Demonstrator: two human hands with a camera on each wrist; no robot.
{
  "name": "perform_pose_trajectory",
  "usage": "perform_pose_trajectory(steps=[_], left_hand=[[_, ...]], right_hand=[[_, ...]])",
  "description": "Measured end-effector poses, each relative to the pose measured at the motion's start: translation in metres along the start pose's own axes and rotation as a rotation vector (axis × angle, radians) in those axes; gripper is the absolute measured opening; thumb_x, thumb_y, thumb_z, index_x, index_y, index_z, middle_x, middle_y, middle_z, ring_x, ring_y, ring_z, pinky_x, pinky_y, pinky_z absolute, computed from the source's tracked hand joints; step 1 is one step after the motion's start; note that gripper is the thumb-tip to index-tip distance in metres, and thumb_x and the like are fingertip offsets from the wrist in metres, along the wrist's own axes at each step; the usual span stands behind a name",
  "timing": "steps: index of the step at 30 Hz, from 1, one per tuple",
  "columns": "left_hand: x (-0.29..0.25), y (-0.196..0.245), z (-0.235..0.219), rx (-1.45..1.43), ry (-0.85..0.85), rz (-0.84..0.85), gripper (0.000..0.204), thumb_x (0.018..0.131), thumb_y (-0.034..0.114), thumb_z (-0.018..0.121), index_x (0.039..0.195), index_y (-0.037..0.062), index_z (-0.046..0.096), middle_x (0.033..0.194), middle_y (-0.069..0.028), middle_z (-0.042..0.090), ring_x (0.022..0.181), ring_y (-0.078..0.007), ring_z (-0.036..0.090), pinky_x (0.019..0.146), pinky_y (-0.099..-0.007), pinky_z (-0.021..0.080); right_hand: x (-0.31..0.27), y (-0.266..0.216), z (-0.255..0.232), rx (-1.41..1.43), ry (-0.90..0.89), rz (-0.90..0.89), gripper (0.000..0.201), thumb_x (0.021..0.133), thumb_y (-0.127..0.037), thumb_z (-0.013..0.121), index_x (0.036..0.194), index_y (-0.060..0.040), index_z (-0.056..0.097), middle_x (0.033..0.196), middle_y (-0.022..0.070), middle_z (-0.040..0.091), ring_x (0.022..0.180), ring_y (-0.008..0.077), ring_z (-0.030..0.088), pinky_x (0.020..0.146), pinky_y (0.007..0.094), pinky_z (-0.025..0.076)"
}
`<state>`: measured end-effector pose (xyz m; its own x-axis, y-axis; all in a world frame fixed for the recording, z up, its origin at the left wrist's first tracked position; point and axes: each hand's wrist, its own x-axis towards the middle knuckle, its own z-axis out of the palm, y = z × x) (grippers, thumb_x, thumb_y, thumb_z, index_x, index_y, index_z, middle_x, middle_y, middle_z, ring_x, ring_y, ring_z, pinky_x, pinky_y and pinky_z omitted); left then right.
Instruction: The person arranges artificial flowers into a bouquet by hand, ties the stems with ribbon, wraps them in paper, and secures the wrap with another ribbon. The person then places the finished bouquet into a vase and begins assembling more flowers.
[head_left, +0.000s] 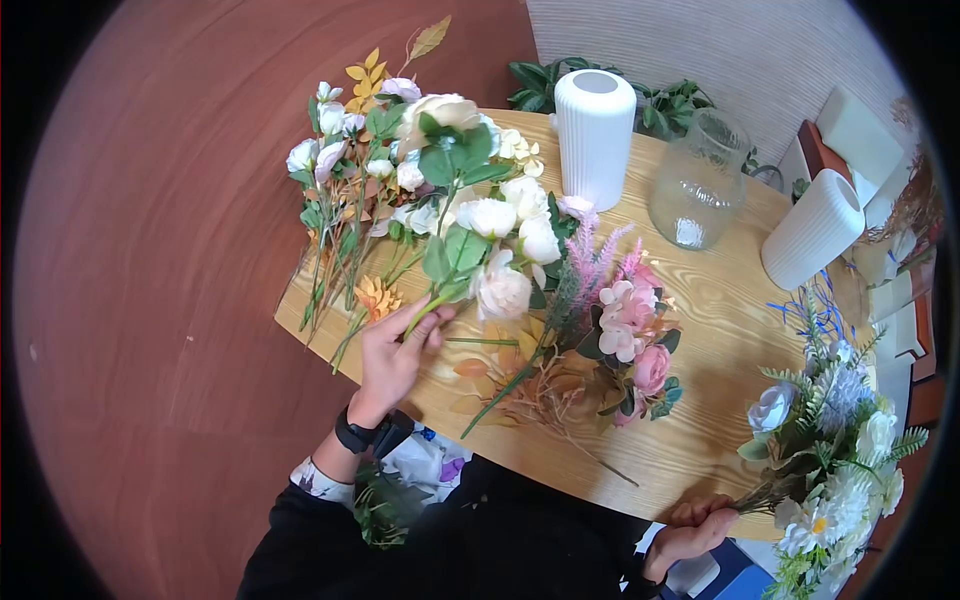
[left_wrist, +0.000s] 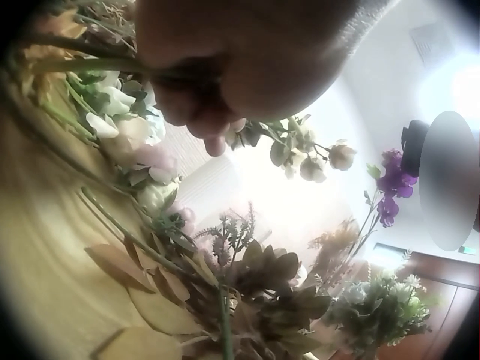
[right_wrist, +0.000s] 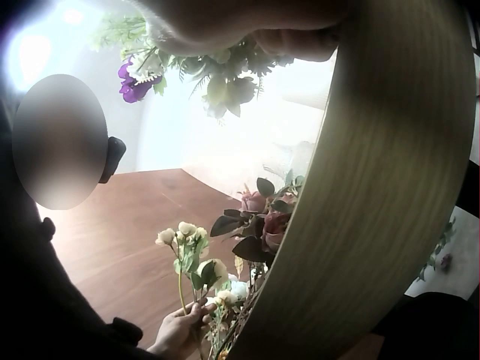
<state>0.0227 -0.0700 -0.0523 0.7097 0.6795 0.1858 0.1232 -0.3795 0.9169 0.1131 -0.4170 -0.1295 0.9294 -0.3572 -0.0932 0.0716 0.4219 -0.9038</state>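
My left hand (head_left: 392, 355) pinches the green stem of a cream artificial rose spray (head_left: 455, 160) between thumb and fingers, over the table's near left edge. The spray rises away from me, its leaves and blooms overlapping white flowers behind it. In the right wrist view the left hand (right_wrist: 184, 330) grips this stem below several cream blooms (right_wrist: 187, 234). At the near right edge my right hand (head_left: 700, 525) holds the gathered stems of a white and pale blue bouquet (head_left: 840, 430), which fans out to the right. Pink flowers (head_left: 630, 320) lie between the two hands.
Mixed flower stems (head_left: 335, 190) cover the table's left end. Two white ribbed vases (head_left: 594, 140) (head_left: 815, 230) and a clear glass vase (head_left: 700, 180) stand along the far side. Blue ties (head_left: 820, 305) lie at the right, and brown leafy twigs (head_left: 545, 390) near the front edge of the wooden table (head_left: 710, 385).
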Motion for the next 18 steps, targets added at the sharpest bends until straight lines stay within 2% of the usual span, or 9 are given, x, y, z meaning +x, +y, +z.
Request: perform_pose_trajectory(steps=[2, 4, 5, 7, 10, 12, 14, 16, 18], left_hand=[[0.004, -0.005, 0.001, -0.002, 0.008, -0.022, 0.027, 0.087, 0.003, 0.052, 0.113, -0.0002, 0.057, 0.092, -0.0077, 0.064, 0.074, -0.0108, 0.058, 0.07, -0.0224, 0.045], [0.009, -0.009, 0.002, 0.144, 0.09, 0.133, 0.023, 0.089, 0.006, 0.051, 0.108, -0.0025, 0.059, 0.09, -0.0082, 0.065, 0.076, -0.0109, 0.059, 0.072, -0.0227, 0.046], [0.01, -0.01, 0.002, 0.143, 0.087, 0.132, 0.023, 0.089, 0.006, 0.051, 0.108, -0.0025, 0.059, 0.09, -0.0082, 0.065, 0.076, -0.0109, 0.059, 0.072, -0.0227, 0.046], [0.011, -0.012, 0.003, -0.052, 0.105, -0.001, 0.02, 0.09, 0.011, 0.051, 0.1, -0.0044, 0.06, 0.087, -0.0087, 0.065, 0.077, -0.0106, 0.058, 0.073, -0.0233, 0.046], [0.015, -0.012, 0.002, -0.054, 0.197, -0.063, 0.022, 0.091, 0.014, 0.05, 0.091, -0.0052, 0.06, 0.086, -0.0093, 0.065, 0.076, -0.011, 0.059, 0.072, -0.0241, 0.046], [0.016, -0.013, -0.001, -0.073, 0.22, -0.009, 0.022, 0.091, 0.015, 0.05, 0.093, -0.0045, 0.06, 0.078, -0.0054, 0.063, 0.068, -0.0084, 0.055, 0.066, -0.0216, 0.044], [0.012, 0.006, -0.007, -0.169, 0.177, -0.302, 0.022, 0.091, 0.016, 0.051, 0.095, -0.0041, 0.059, 0.068, -0.001, 0.057, 0.062, -0.0056, 0.049, 0.058, -0.0193, 0.04], [0.012, 0.008, -0.005, -0.024, 0.18, -0.215, 0.022, 0.091, 0.017, 0.052, 0.097, -0.0032, 0.058, 0.065, 0.0016, 0.051, 0.06, -0.0039, 0.044, 0.053, -0.0191, 0.036], [0.012, 0.001, -0.006, 0.036, 0.164, 0.0, 0.022, 0.09, 0.017, 0.053, 0.097, -0.0028, 0.059, 0.069, 0.0017, 0.051, 0.061, -0.0048, 0.044, 0.052, -0.0201, 0.035]], right_hand=[[0.0, 0.002, -0.001, 0.01, -0.011, 0.007, 0.034, 0.09, -0.04, 0.047, 0.078, -0.008, 0.041, 0.052, -0.0058, 0.025, 0.042, 0.002, 0.017, 0.037, 0.0192, 0.01], [0.001, 0.003, -0.001, -0.003, 0.007, -0.003, 0.035, 0.09, -0.04, 0.047, 0.078, -0.0081, 0.041, 0.052, -0.0057, 0.024, 0.042, 0.0021, 0.016, 0.037, 0.0193, 0.01], [0.001, 0.002, -0.001, -0.005, 0.01, -0.004, 0.035, 0.09, -0.04, 0.047, 0.078, -0.0081, 0.041, 0.052, -0.0057, 0.024, 0.042, 0.0021, 0.016, 0.037, 0.0193, 0.01], [0.001, 0.001, 0.0, 0.005, -0.023, -0.004, 0.036, 0.09, -0.041, 0.047, 0.077, -0.0082, 0.04, 0.052, -0.0056, 0.024, 0.042, 0.0022, 0.016, 0.037, 0.0196, 0.01], [-0.001, -0.001, 0.003, -0.005, -0.025, -0.004, 0.036, 0.09, -0.041, 0.046, 0.075, -0.0083, 0.038, 0.052, -0.0052, 0.024, 0.042, 0.0024, 0.016, 0.037, 0.0201, 0.01], [0.0, -0.002, 0.003, -0.008, -0.026, -0.004, 0.036, 0.09, -0.04, 0.046, 0.075, -0.0084, 0.038, 0.051, -0.0051, 0.024, 0.041, 0.0026, 0.016, 0.037, 0.0203, 0.01], [0.0, -0.002, 0.003, -0.005, -0.029, -0.009, 0.036, 0.091, -0.039, 0.045, 0.074, -0.0085, 0.037, 0.051, -0.0049, 0.024, 0.041, 0.0027, 0.016, 0.037, 0.0205, 0.01], [0.0, -0.001, 0.004, -0.032, 0.006, 0.004, 0.035, 0.091, -0.038, 0.044, 0.074, -0.009, 0.037, 0.051, -0.0051, 0.023, 0.041, 0.0028, 0.015, 0.037, 0.0203, 0.01], [-0.002, -0.002, 0.009, -0.031, 0.036, -0.014, 0.034, 0.091, -0.038, 0.044, 0.073, -0.0092, 0.037, 0.051, -0.0052, 0.023, 0.041, 0.0027, 0.016, 0.036, 0.0201, 0.01]])
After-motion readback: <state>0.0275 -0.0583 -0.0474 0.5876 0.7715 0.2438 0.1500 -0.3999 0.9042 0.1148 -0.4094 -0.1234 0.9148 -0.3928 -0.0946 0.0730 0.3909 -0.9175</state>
